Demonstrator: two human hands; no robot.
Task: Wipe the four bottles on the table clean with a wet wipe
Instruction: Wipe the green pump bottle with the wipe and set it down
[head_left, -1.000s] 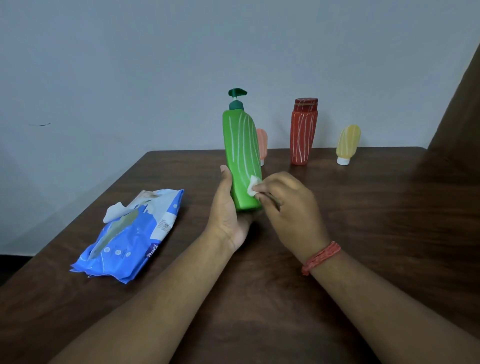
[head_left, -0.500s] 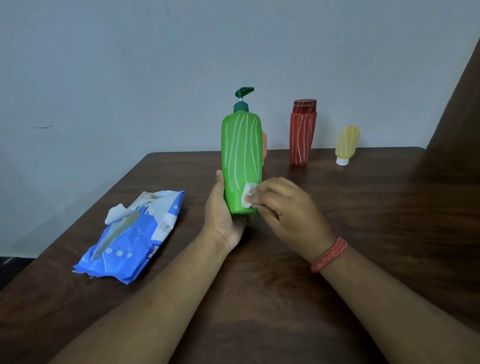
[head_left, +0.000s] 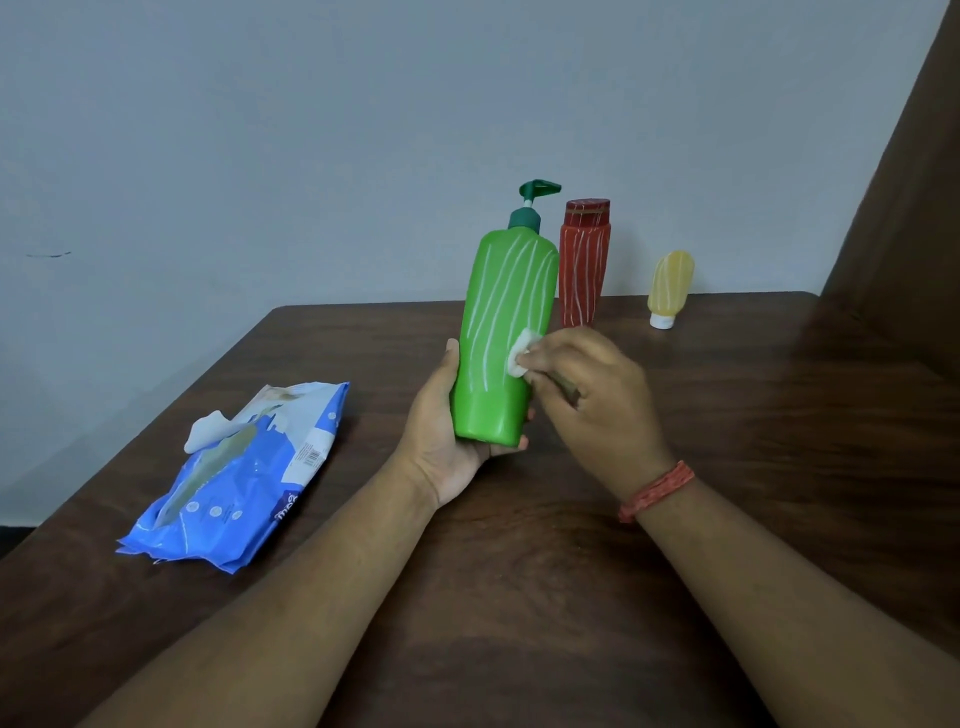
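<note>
While I am watching from the head view, the blue wipe pack (head_left: 244, 478) is lying at the lower left of the frame on the dark wooden surface (head_left: 779, 467), with a white wipe (head_left: 205, 436) sticking out of its opening. Moving toward the centre, the left hand (head_left: 447, 431) is cupping the base of the green pump bottle (head_left: 504, 338), its grip curling round the lower body with the thumb running up the bottle's left side, and the bottle is tilting slightly with its pump head toward the upper right. Just right of it, the right hand (head_left: 592, 395) is pinching a small folded wet wipe (head_left: 522, 356) and pressing it against the bottle's right flank. I am seeing a red thread band (head_left: 657, 491) on that wrist. Behind, at the far edge, the red bottle (head_left: 584, 265) is standing upright, and further right the small yellow bottle (head_left: 670, 288) is standing on its white cap.
</note>
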